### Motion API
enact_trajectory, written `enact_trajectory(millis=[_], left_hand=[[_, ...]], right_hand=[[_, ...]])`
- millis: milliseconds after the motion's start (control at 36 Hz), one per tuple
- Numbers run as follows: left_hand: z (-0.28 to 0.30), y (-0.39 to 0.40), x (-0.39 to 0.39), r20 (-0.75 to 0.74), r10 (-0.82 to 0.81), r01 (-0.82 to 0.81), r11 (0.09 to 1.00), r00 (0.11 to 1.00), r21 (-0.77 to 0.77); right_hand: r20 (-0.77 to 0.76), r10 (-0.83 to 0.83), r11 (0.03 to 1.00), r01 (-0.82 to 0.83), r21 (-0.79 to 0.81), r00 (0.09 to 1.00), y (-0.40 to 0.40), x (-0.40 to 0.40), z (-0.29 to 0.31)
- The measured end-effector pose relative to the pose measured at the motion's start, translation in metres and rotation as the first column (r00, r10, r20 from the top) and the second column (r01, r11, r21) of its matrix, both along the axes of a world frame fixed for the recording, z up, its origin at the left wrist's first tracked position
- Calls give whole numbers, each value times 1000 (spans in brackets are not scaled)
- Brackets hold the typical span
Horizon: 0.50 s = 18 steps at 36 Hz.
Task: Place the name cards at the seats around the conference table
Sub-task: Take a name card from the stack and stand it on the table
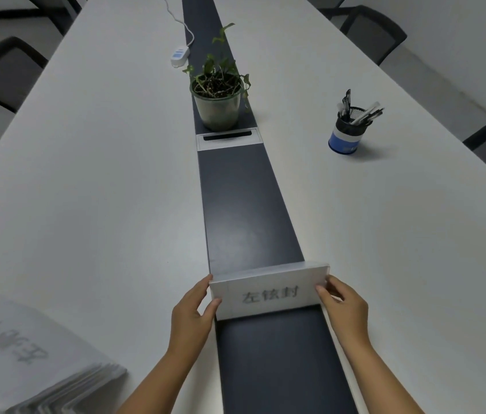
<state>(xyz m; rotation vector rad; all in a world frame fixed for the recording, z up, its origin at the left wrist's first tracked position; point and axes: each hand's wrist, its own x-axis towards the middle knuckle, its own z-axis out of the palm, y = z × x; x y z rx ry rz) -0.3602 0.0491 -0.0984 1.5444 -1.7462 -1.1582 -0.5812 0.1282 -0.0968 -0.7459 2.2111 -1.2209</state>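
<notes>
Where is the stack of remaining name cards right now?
In the head view the stack of name cards lies at the bottom-left corner on the white table, to the left of the left hand and apart from the card being held.

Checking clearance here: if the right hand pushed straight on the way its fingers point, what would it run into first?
The right hand points inward and slightly forward, already touching the name card at its end, so the card comes first. Depth beyond it is unclear.

A potted plant (218,97) stands on the dark centre strip (244,204); far behind lies a white power strip (179,56), a pen holder (348,130) to the right.
</notes>
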Motion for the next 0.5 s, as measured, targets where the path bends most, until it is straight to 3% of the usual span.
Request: enact_trajectory(millis=[500], left_hand=[[-2, 7, 2, 44, -17, 18, 999, 999, -27]], right_hand=[[38, -23, 1000, 23, 7, 999, 8, -1, -6]])
